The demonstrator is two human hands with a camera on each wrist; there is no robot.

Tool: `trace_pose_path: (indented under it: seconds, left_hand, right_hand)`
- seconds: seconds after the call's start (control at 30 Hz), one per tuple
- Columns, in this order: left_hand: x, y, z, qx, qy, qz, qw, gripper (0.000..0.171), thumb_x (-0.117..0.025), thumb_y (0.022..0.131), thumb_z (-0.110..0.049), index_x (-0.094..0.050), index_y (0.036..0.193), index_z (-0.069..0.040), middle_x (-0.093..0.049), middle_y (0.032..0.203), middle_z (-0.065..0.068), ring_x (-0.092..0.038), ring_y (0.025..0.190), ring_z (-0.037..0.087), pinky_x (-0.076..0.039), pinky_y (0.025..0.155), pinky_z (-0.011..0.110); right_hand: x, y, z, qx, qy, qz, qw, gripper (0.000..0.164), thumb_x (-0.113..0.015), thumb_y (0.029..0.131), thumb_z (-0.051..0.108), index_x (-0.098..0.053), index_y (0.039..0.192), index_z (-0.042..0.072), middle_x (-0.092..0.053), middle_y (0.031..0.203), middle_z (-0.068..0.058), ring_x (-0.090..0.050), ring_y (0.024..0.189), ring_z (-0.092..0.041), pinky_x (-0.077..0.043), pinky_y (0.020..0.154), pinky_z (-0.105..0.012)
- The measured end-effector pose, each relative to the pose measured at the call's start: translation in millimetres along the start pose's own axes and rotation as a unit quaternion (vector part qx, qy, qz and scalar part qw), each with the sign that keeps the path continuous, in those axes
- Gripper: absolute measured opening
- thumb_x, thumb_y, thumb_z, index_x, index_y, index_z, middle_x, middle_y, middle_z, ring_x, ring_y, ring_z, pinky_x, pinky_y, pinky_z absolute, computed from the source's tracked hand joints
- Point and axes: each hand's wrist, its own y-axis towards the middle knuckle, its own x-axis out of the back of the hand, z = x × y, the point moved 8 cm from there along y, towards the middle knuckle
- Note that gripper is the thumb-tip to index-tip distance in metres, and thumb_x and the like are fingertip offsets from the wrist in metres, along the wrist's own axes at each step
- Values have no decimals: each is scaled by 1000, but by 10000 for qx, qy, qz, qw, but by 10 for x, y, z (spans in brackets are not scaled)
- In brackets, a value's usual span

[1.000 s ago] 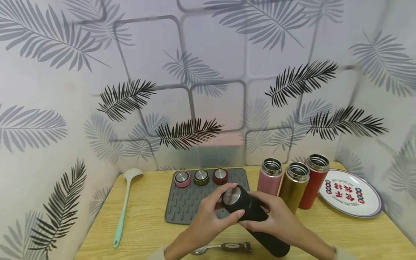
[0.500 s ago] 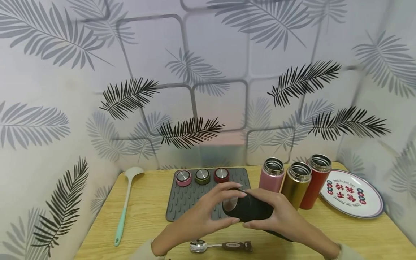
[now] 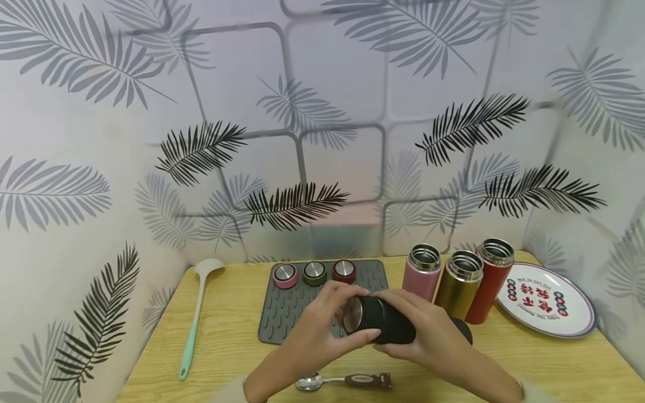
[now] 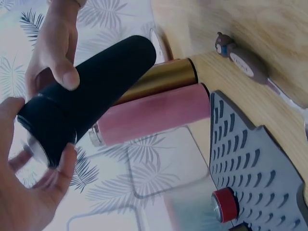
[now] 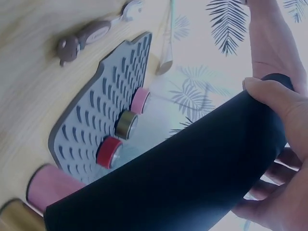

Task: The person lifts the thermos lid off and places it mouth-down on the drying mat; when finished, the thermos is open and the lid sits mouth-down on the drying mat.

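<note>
A black thermos bottle (image 3: 398, 324) is held lying nearly level above the table, its lid end toward the left. My left hand (image 3: 322, 327) grips the black lid (image 4: 45, 127) with its silver top, fingers over it and thumb below. My right hand (image 3: 428, 330) holds the bottle's body just behind the lid; the right wrist view shows its thumb (image 5: 274, 94) along the black side. The lid is seated on the body. Behind stand a pink bottle (image 3: 422, 274), a gold bottle (image 3: 457, 285) and a red bottle (image 3: 489, 285), all lidless.
A grey ribbed mat (image 3: 287, 313) bears a pink lid (image 3: 285, 275), a green lid (image 3: 314, 273) and a red lid (image 3: 344, 271). A spoon (image 3: 353, 380) lies in front, a ladle (image 3: 194, 319) at left, a plate (image 3: 546, 299) at right, close to the wall.
My left hand's fingers loosened and spread at the lid half a second ago, and now close round it again. The thermos bottle has swung flatter, its base moving up and right.
</note>
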Motion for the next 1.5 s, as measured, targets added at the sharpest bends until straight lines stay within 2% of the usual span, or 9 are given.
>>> trace_pose_path:
  seconds: [0.2,0.33,0.5,0.7,0.9,1.07,1.23,1.37,1.5]
  left_hand:
    - [-56,-3,47,206,577,289,9977,74,-83,89,-47,-47,152,-35,-50,144,-4,-62,102,12,-57,82,30]
    - [-49,-35,-36,-513,720,654,9939,89,-88,86,-38,-37,160,-36,-34,164,0,-62,120,16,-58,93,37]
    - [-6,-76,-185,-1596,775,788,9810,73,-85,90,-19,-48,153,-29,-38,162,3,-57,134,18,-54,100,25]
    - [20,-68,-225,-1932,728,713,9758,67,-83,90,-8,-54,148,-25,-44,158,6,-49,143,21,-50,107,24]
    - [29,-40,-201,-1580,825,510,9827,64,-81,94,-26,-51,151,-23,-50,148,5,-57,125,16,-53,98,23]
    - [-3,9,-92,-234,560,435,9972,57,-76,97,-42,-54,147,-24,-55,130,-2,-58,93,8,-54,76,19]
    - [-61,27,22,894,612,568,9925,56,-67,98,-58,-56,141,-23,-55,118,-5,-58,89,9,-52,73,23]
    - [-89,22,-9,617,860,740,9916,65,-69,97,-56,-48,151,-29,-50,143,-2,-63,97,13,-57,80,31]
    - [-118,-30,-134,-444,952,1089,9885,76,-80,94,-36,-39,158,-36,-32,164,-3,-66,112,16,-58,88,27]
  right_hand:
    - [35,-13,50,338,-813,-254,9958,84,-101,66,28,-65,140,12,-69,131,-6,-70,111,-25,-62,86,-48]
    - [79,-20,44,493,-729,-427,9952,84,-102,64,26,-66,139,12,-69,129,-7,-71,108,-25,-63,84,-46]
    - [105,-34,-18,368,-306,-422,9980,81,-101,67,21,-66,139,13,-68,128,-6,-72,100,-22,-63,77,-35]
    - [95,-57,-49,355,-173,-297,9988,81,-101,67,25,-66,140,14,-67,127,-4,-71,98,-17,-62,76,-31]
    - [90,-72,-54,282,-115,-210,9993,80,-100,69,26,-66,141,16,-68,126,-2,-69,96,-12,-61,76,-30]
    - [62,-79,-60,215,-70,-139,9996,79,-100,70,26,-66,140,17,-68,126,-1,-68,97,-12,-61,76,-29]
    - [39,-88,-63,260,-195,-174,9993,80,-100,68,27,-66,140,16,-68,125,-3,-70,98,-16,-62,75,-30]
    - [52,-79,-65,203,-253,-180,9993,80,-100,68,26,-66,140,15,-69,125,-4,-70,98,-16,-62,77,-31]
    - [79,-70,-52,226,-158,-213,9994,80,-100,69,25,-67,140,14,-69,126,-4,-71,97,-16,-62,77,-31]
